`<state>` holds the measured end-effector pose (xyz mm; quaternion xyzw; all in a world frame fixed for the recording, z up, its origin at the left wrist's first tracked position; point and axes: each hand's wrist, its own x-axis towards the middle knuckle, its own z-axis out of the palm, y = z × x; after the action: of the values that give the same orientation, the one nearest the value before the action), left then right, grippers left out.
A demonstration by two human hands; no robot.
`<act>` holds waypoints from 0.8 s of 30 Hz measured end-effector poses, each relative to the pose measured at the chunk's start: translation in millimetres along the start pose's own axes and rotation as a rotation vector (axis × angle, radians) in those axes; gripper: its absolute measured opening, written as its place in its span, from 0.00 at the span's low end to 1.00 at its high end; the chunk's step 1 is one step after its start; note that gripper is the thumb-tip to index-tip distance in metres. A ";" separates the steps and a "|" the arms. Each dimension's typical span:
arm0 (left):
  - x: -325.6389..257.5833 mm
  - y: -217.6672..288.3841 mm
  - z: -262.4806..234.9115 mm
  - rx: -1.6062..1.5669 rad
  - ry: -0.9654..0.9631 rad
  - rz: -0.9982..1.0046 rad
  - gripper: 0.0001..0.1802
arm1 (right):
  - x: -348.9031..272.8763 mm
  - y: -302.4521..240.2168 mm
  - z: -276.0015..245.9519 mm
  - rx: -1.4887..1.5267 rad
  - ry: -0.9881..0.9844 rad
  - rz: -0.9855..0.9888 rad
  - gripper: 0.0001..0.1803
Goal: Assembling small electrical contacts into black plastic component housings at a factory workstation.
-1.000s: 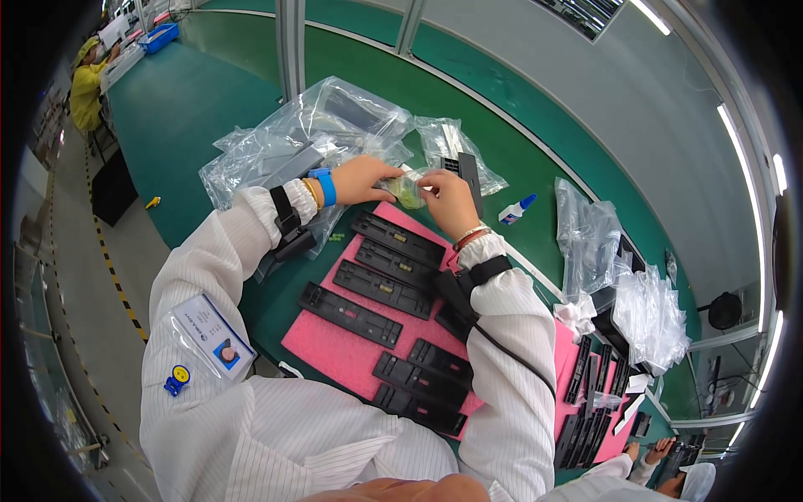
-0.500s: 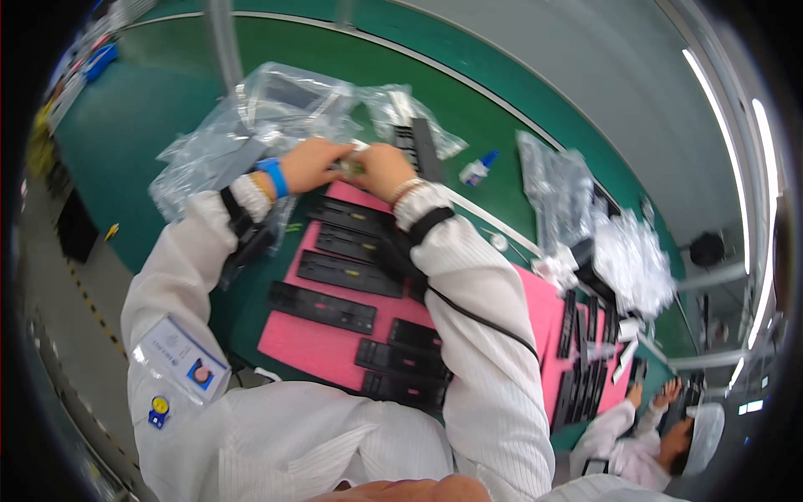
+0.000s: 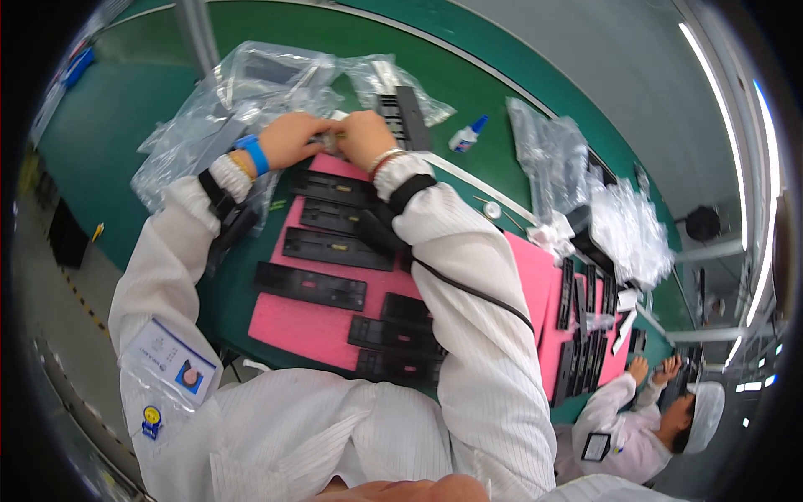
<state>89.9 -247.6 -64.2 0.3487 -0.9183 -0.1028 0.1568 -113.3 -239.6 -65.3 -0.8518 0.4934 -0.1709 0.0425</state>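
Observation:
My left hand (image 3: 293, 140) and my right hand (image 3: 366, 139) meet beyond the far edge of the pink foam sheet (image 3: 276, 322). Their fingers are closed, pinching at a small pale item between them that is mostly hidden. A crumpled clear plastic bag (image 3: 180, 155) lies against my left hand. Just past my right hand is a black slotted part (image 3: 410, 117). Nearer to me, several flat black plastic bars (image 3: 311, 286) rest on the foam in rows, some partly covered by my right sleeve and the black cable on it.
A small bottle with a blue cap (image 3: 468, 134) lies on the green table (image 3: 493, 180), right of the slotted part. A white strip (image 3: 481, 188) runs toward more plastic bags (image 3: 548, 167). Farther right are more black bars (image 3: 577, 360) and a co-worker (image 3: 619, 410).
The view has shifted slightly, so the whole scene sits a little higher and further left. My two hands stay together, fingers still pinched.

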 end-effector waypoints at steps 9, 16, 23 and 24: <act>1.4 -7.6 3.5 -0.013 0.001 -0.002 0.29 | -8.3 5.6 -6.2 0.208 0.082 0.047 0.13; 3.6 -11.4 6.0 -0.025 0.005 0.003 0.30 | -9.5 4.9 -16.5 0.259 0.067 0.096 0.14; 3.9 -15.8 7.5 -0.025 -0.002 0.020 0.30 | -13.0 7.7 -18.7 0.252 0.102 0.105 0.14; 3.9 -16.1 7.3 -0.036 -0.005 0.020 0.29 | -13.6 7.8 -18.7 0.250 0.104 0.103 0.14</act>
<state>94.3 -261.5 -74.9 0.3364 -0.9201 -0.1189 0.1617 -132.1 -230.1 -53.0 -0.8034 0.5131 -0.2722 0.1313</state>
